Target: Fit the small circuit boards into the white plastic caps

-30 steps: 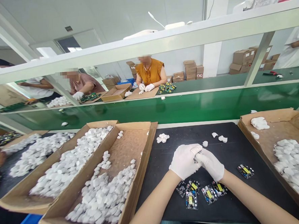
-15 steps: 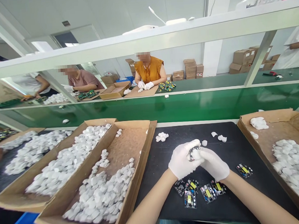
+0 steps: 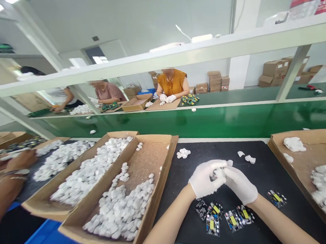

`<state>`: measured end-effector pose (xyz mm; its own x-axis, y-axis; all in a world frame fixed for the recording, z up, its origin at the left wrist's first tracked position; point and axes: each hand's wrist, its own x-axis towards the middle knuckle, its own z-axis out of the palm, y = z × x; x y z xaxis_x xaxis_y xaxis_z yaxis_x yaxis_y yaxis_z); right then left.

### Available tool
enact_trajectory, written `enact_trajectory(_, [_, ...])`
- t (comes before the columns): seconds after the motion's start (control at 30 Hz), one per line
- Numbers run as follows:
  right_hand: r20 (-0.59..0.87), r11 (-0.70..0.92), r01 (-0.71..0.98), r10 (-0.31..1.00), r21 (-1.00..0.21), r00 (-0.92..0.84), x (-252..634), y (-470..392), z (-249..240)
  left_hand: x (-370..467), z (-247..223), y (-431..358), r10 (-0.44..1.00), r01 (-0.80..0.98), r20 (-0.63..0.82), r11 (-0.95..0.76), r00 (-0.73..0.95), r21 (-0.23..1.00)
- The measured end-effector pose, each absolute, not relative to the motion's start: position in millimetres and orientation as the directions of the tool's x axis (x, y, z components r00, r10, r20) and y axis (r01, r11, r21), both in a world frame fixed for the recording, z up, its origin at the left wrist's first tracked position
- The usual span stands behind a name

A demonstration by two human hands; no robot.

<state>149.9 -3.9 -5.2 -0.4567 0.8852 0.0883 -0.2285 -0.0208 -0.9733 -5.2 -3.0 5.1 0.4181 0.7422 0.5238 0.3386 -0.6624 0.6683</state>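
My left hand point(image 3: 206, 179), in a white glove, curls its fingers and thumb around a small white plastic shell point(image 3: 219, 173). From the other side my right hand point(image 3: 242, 184), gloved as well, presses its fingertips on the same shell. A dark bit shows beside the shell between the hands; most of the piece is hidden by the fingers. Below the hands, several circuit boards point(image 3: 212, 225) with yellow-topped parts lie on the black mat point(image 3: 184, 194). One more circuit board point(image 3: 276, 198) lies right of my right wrist. Loose white pieces point(image 3: 250, 159) rest beyond the hands.
Cardboard trays point(image 3: 157, 210) heaped with white shells point(image 3: 121, 209) stand at left, another tray point(image 3: 281, 166) at right. A co-worker's arm point(image 3: 12, 182) reaches in at far left. A green belt point(image 3: 152, 122) runs behind, with people seated across it under a shelf point(image 3: 175, 56).
The view has swung left, showing more of the co-worker's arm. Both hands stay together on the piece; the dark board visible between them earlier is now mostly covered.
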Motion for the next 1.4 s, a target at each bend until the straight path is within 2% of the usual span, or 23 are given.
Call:
enact_trajectory(0.17, [0.056, 0.092, 0.072, 0.915, -0.993, -0.399, 149.5, 1.1, 0.2, -1.0, 18.1, -3.4, 0.715, 0.568, 0.474, -0.698, 0.514, 0.436])
enact_trajectory(0.3, [0.12, 0.208, 0.251, 0.937, -0.945, -0.327, 145.7, 2.5, 6.3, -3.3, 28.5, -0.8, 0.71, 0.702, 0.436, -0.679, 0.554, 0.214])
enact_trajectory(0.47, [0.229, 0.359, 0.333, 0.9, -0.872, -0.371, 146.9, -11.4, 18.7, -12.9, 54.0, -15.4, 0.577, 0.669, 0.468, -0.742, 0.669, -0.042])
enact_trajectory(0.57, [0.263, 0.419, 0.277, 0.848, -0.865, -0.46, 148.3, -33.6, 27.2, -18.1, 67.1, -41.0, 0.504, 0.634, 0.464, -0.753, 0.728, -0.177])
enact_trajectory(0.63, [0.269, 0.428, 0.225, 0.818, -0.875, -0.509, 147.9, -52.0, 30.4, -20.3, 71.0, -62.3, 0.483, 0.621, 0.466, -0.757, 0.741, -0.202])
enact_trajectory(0.7, [0.253, 0.403, 0.207, 0.821, -0.891, -0.512, 146.6, -70.7, 31.3, -22.1, 72.3, -84.3, 0.492, 0.632, 0.494, -0.757, 0.717, -0.164])
enact_trajectory(0.97, [0.14, 0.257, 0.166, 0.847, -0.952, -0.513, 133.4, -139.4, 33.1, -30.7, 72.1, -160.4, 0.584, 0.628, 0.555, -0.766, 0.592, 0.137])
enact_trajectory(1.1, [0.147, 0.286, 0.268, 0.886, -0.92, -0.44, 125.6, -165.8, 40.9, -31.0, 62.8, -184.4, 0.634, 0.617, 0.539, -0.748, 0.554, 0.246])
enact_trajectory(1.17, [0.142, 0.304, 0.297, 0.876, -0.905, -0.461, 125.8, -176.9, 45.5, -30.4, 55.0, -193.2, 0.656, 0.594, 0.553, -0.737, 0.514, 0.322])
enact_trajectory(1.23, [0.177, 0.334, 0.188, 0.807, -0.923, -0.564, 128.9, -187.5, 49.4, -30.4, 46.9, -201.0, 0.653, 0.525, 0.611, -0.745, 0.449, 0.411])
enact_trajectory(1.33, [0.239, 0.288, -0.045, 0.689, -0.957, -0.684, 134.2, -203.1, 53.5, -30.9, 39.1, -212.2, 0.621, 0.327, 0.715, -0.782, 0.323, 0.531])
enact_trajectory(1.4, [0.246, 0.249, -0.103, 0.66, -0.963, -0.71, 135.1, -212.3, 54.8, -29.9, 39.2, -219.4, 0.597, 0.217, 0.751, -0.802, 0.283, 0.556])
